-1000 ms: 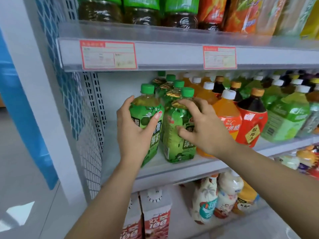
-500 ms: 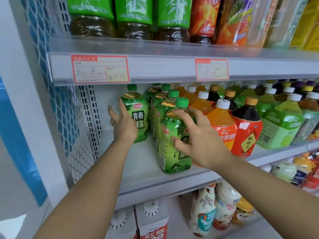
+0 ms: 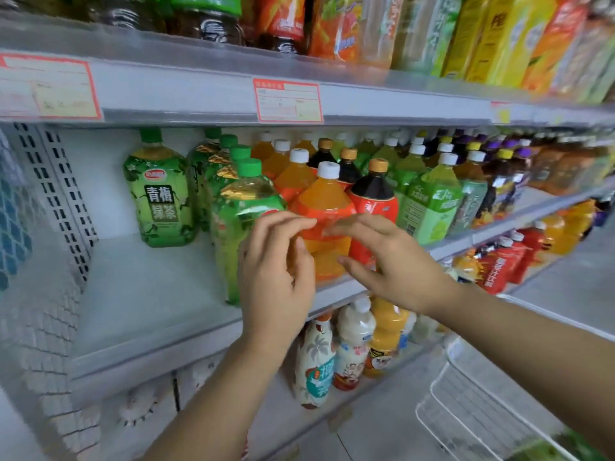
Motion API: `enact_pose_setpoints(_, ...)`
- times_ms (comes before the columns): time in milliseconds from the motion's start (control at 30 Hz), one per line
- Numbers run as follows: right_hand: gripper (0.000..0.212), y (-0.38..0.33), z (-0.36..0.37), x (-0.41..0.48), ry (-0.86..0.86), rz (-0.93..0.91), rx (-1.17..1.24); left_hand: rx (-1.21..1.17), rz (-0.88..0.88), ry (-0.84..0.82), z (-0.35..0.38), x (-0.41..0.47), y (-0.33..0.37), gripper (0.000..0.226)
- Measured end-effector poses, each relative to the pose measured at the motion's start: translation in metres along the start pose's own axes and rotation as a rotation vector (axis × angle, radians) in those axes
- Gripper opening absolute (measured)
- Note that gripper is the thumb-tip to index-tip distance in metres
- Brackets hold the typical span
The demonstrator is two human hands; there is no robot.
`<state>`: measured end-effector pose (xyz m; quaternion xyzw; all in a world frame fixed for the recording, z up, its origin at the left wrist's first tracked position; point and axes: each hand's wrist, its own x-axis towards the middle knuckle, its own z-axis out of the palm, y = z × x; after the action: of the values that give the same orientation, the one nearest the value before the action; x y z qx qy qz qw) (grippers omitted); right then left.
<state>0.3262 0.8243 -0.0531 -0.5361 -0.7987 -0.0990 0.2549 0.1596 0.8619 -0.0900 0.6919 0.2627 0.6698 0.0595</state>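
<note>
— The hands first: how did they sit?
— The left hand [image 3: 276, 281] and the right hand [image 3: 399, 267] were raised side by side at the middle of the frame. The left forearm rose from the lower centre, the right from the lower right corner. Each hand had its back to the camera, with its fingers loosely bent and parted and its thumb held apart beneath them. The two sets of fingertips pointed at each other and nearly met. Neither hand held anything.
— And what were they at?
— The orange bottle [image 3: 324, 207]. It stood upright with a white cap at the front edge of the middle shelf [image 3: 139, 294], directly behind those fingertips. The hands were blurred, so I could not tell whether any finger touched it.
— Around it?
— Just left of it stood a green-capped bottle [image 3: 238, 224], the front one of a row, partly hidden by the left hand. Just right of it stood a dark bottle [image 3: 374, 194] with a red label. Well apart, toward the left of the frame, a green tea bottle [image 3: 159, 201] stood by itself near the shelf's back wall.
— Further out?
— A red-bordered price tag [image 3: 288, 100] sat above centre on the upper shelf's rail. Lower bottles [image 3: 316, 361] stood on the shelf underneath, and a white wire basket [image 3: 466, 404] lay at the lower right.
</note>
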Motion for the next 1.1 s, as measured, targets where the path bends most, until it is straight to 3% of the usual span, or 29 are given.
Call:
enact_pose_setpoints(100, 0.026, 0.038, -0.032, -0.055, -0.157, 0.213, -0.080, -0.147, 0.050, -0.240, 0.046, -0.020, 0.021, 0.020)
enact_pose_setpoints(267, 0.024, 0.087, -0.077, -0.150, -0.381, 0.582, -0.168, -0.281, -0.043, -0.664, 0.127, -0.065, 0.051, 0.018)
enact_pose_setpoints(400, 0.030, 0.099, -0.102, -0.213, -0.564, 0.850, -0.165, -0.318, -0.082, -0.930, 0.169, -0.099, 0.070, 0.021)
enact_pose_setpoints(567, 0.055, 0.097, -0.099, -0.275, -0.754, 1.010, -0.154, -0.247, -0.006, -1.145, 0.185, -0.126, 0.078, 0.026)
enact_pose_setpoints(667, 0.067, 0.105, -0.091, -0.293, -0.696, 1.136, -0.175, -0.115, 0.119, -1.182, 0.187, -0.134, 0.077, 0.049)
enact_pose_setpoints(767, 0.058, 0.113, -0.078, -0.297, -0.659, 1.206, -0.059, -0.108, 0.134, -1.173, 0.186, -0.137, 0.075, 0.072)
enact_pose_setpoints(900, 0.046, 0.114, -0.058, -0.297, -0.526, 1.285, 0.019, -0.110, 0.130, -1.150, 0.187, -0.141, 0.074, 0.068)
enact_pose_setpoints(967, 0.030, 0.115, -0.057, -0.297, -0.418, 1.304, 0.019, -0.094, 0.125, -1.139, 0.186, -0.142, 0.076, 0.066)
enact_pose_setpoints(1100, 0.012, 0.114, -0.063, -0.284, -0.427, 1.259, 0.016, -0.064, 0.133, -1.185, 0.182, -0.137, 0.080, 0.061)
